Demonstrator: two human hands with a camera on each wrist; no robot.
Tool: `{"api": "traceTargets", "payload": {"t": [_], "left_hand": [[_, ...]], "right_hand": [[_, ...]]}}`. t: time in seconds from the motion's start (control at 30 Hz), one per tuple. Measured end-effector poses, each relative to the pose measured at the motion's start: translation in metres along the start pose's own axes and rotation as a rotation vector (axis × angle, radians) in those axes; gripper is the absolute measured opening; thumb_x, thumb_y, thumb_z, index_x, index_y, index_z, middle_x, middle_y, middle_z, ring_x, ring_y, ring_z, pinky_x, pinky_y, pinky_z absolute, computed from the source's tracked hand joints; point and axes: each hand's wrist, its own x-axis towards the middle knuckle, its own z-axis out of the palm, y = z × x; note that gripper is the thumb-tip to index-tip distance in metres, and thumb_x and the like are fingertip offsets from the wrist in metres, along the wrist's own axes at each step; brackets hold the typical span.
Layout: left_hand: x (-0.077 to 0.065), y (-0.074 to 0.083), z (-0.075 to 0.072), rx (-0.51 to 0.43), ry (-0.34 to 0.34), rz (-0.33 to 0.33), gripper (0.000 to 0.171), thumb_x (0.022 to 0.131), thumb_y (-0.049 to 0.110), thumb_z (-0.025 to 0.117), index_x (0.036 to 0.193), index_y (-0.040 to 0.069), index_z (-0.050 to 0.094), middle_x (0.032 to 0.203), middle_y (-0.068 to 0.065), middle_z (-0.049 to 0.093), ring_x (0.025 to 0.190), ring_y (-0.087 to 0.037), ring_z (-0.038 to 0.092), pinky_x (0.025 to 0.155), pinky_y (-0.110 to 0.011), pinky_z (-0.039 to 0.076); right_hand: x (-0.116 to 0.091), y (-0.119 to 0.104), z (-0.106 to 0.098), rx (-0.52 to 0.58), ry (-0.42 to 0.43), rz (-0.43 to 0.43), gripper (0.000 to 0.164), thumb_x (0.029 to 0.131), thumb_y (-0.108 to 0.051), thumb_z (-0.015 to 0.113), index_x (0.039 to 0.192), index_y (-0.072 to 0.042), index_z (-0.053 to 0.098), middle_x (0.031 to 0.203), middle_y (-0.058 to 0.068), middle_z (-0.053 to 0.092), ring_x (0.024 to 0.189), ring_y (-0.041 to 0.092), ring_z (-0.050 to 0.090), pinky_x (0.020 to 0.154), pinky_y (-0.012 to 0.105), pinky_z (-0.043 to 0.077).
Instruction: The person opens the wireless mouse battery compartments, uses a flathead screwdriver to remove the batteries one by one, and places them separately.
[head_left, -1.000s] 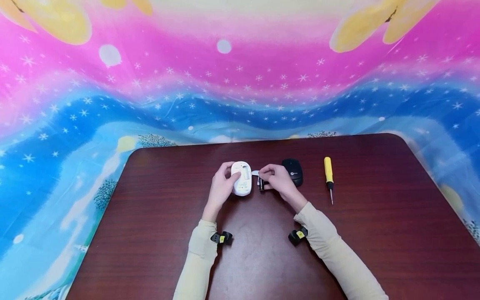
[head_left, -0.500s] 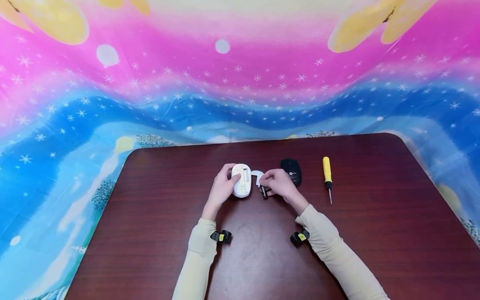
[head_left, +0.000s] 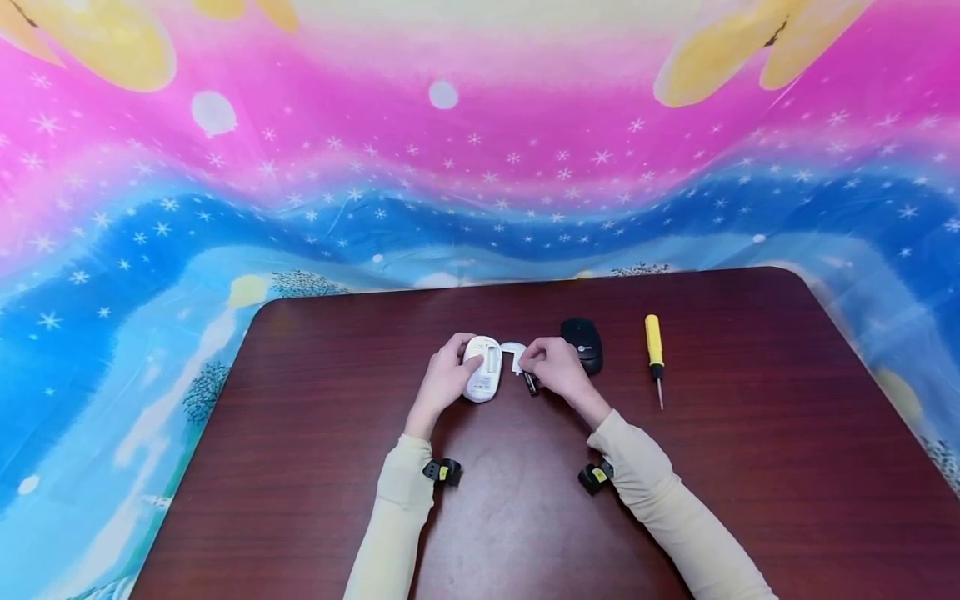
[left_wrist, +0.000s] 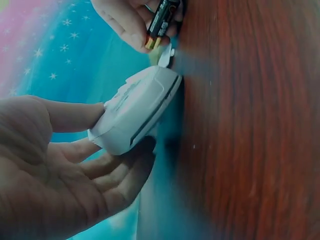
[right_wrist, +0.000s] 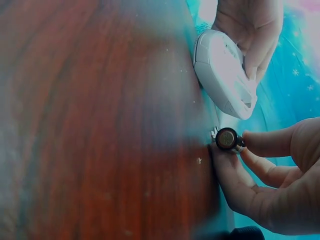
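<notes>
My left hand (head_left: 446,379) grips a white computer mouse (head_left: 484,383), its underside turned up and the oblong battery compartment uncovered. In the left wrist view, the thumb lies on the mouse's underside and the other fingers support it from below. Pinched by my right hand (head_left: 558,367) are two dark batteries (left_wrist: 164,20) side by side, with gold-coloured ends. One battery's round end (right_wrist: 227,138) faces the right wrist camera. The white battery cover (head_left: 516,353) shows between mouse and right fingertips, partly overlapped by that hand.
A black mouse (head_left: 582,343) sits just behind my right hand. Farther right lies a yellow-handled screwdriver (head_left: 654,346), its tip towards me. The dark red wooden table (head_left: 337,400) ends at a patterned cloth backdrop (head_left: 480,192).
The white mouse has come slightly towards me. My right hand has moved a little right and nearer with the batteries, now slanted, and more of the white cover shows.
</notes>
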Motion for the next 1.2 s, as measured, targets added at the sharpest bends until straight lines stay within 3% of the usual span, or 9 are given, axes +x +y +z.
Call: {"api": "traceTargets", "payload": {"t": [0.33,0.7,0.83,1.0,1.2], "left_hand": [[0.001,-0.004,-0.002,0.1,0.016,-0.053,0.036,0.099,0.009,0.065,0.133,-0.003,0.062,0.126,-0.021,0.068,0.114,-0.035,0.065,0.099,-0.048,0.05],[0.0,-0.001,-0.004,0.133,0.014,-0.087,0.039,0.1,0.012,0.064,0.136,-0.004,0.06,0.128,-0.022,0.066,0.116,-0.035,0.061,0.101,-0.048,0.048],[0.0,-0.001,-0.004,0.16,0.046,-0.07,0.039,0.099,0.01,0.064,0.134,-0.006,0.06,0.125,-0.023,0.066,0.113,-0.036,0.062,0.1,-0.048,0.048],[0.0,0.001,-0.003,0.191,0.083,-0.058,0.04,0.1,0.014,0.062,0.136,-0.004,0.06,0.127,-0.024,0.062,0.117,-0.038,0.06,0.102,-0.05,0.047],[-0.002,0.009,-0.002,0.195,0.104,-0.031,0.045,0.099,0.016,0.064,0.14,-0.002,0.058,0.141,-0.024,0.053,0.132,-0.041,0.05,0.109,-0.052,0.042]], "right_hand": [[-0.005,-0.004,-0.001,-0.172,0.065,-0.079,0.008,0.09,-0.006,0.077,0.083,-0.004,0.073,0.073,0.003,0.071,0.069,0.018,0.064,0.072,0.036,0.051],[-0.007,-0.006,-0.001,-0.213,0.019,-0.044,0.013,0.09,-0.005,0.078,0.08,-0.004,0.071,0.066,0.002,0.065,0.052,0.014,0.059,0.054,0.029,0.049],[-0.006,-0.006,-0.001,-0.266,0.016,-0.068,0.013,0.091,-0.008,0.078,0.08,-0.005,0.072,0.069,0.002,0.066,0.058,0.016,0.058,0.06,0.031,0.048],[-0.008,-0.005,-0.005,-0.285,0.048,-0.131,0.01,0.093,-0.012,0.077,0.086,-0.004,0.073,0.073,0.001,0.067,0.069,0.017,0.06,0.069,0.035,0.051],[-0.014,-0.006,-0.02,-0.183,0.018,-0.206,0.019,0.097,-0.014,0.073,0.105,0.003,0.071,0.089,0.008,0.074,0.08,0.02,0.07,0.078,0.039,0.057]]}}
